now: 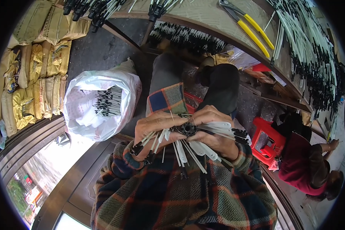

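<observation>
Just above my lap, a round black notched hub [188, 129] is pinched between my two hands. My left hand [154, 124] grips its left side, thumb and fingers closed. On the opposite side my right hand [214, 128] has its thumb and fingertips pressed to the hub. Thin white rods [195, 158] with black ends fan out from it toward my body and past both palms. Flat white strips with small holes [198, 148] lie among the rods. The fingers partly cover where the rods meet the hub.
An open white sack [132, 82] holding similar rods stands at left. The bench [188, 19] ahead carries yellow-handled pliers [253, 32] and a big rod pile [310, 50]. Wrapped bundles [38, 76] are stacked far left. A red plastic stool [266, 142] and another person [304, 163] are at right.
</observation>
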`<state>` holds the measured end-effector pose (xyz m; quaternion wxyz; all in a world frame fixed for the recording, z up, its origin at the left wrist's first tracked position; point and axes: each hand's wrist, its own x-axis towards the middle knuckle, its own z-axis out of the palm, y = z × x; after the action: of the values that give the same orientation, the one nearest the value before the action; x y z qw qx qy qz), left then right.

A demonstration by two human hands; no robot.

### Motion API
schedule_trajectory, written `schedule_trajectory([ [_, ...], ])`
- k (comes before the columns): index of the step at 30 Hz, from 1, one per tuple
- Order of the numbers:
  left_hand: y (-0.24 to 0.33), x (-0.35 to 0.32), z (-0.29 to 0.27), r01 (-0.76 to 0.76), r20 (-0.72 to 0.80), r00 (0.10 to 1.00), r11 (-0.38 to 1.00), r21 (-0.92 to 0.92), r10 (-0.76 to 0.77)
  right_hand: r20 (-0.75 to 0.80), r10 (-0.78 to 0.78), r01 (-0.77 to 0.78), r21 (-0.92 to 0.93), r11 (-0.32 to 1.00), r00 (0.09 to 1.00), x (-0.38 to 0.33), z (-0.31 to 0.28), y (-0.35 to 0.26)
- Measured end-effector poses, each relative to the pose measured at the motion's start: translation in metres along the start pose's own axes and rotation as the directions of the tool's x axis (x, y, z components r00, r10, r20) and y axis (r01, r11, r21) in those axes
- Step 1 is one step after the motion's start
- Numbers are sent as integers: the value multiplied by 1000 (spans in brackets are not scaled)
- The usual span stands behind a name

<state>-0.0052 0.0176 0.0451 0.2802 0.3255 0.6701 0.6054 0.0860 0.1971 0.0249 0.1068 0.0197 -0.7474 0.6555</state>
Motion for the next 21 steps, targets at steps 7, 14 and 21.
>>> schedule_trajectory([
  [7, -11, -1, -10, -1, 135, 991, 990, -142, 20, 79, -68, 72, -53, 996, 995, 0, -2, 2],
  [14, -6, -7, -1, -16, 59, 998, 998, -65, 20, 13, -67, 68, -49, 996, 998, -3, 5, 5],
  [21, -3, -9, 6, -5, -2, 1000, 1000, 23, 5, -59, -24, 24, 9, 1000, 998, -4, 7, 7],
])
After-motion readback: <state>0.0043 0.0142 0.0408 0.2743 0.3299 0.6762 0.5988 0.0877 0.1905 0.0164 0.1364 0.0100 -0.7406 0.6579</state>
